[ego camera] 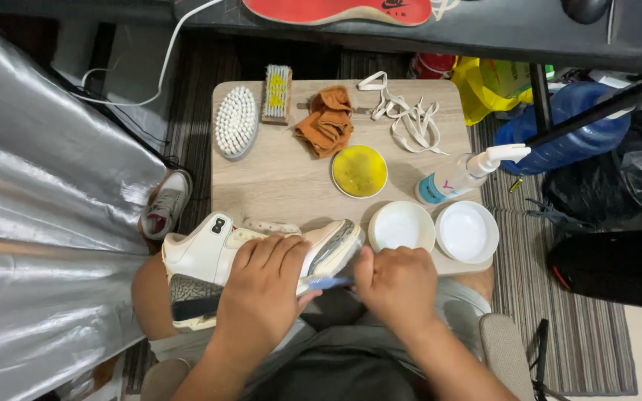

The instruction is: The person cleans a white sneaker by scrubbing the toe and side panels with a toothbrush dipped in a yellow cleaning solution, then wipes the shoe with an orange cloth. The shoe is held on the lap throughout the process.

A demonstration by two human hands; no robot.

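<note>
A white sneaker (202, 256) with grey cracked-pattern panels lies across my lap at the near edge of a small wooden table (284, 186). My left hand (265, 286) presses down on its side and holds it steady. My right hand (395, 286) is closed around a small blue-handled brush (328, 281), whose tip touches the sneaker's toe sole.
On the table: a white oval brush (236, 121), a wooden brush (277, 93), an orange cloth (327, 121), white laces (410, 115), a yellow bowl (360, 171), a spray bottle (462, 177), two white round bowls (401, 226) (467, 232). Another sneaker (166, 202) on the floor left; silver sheet further left.
</note>
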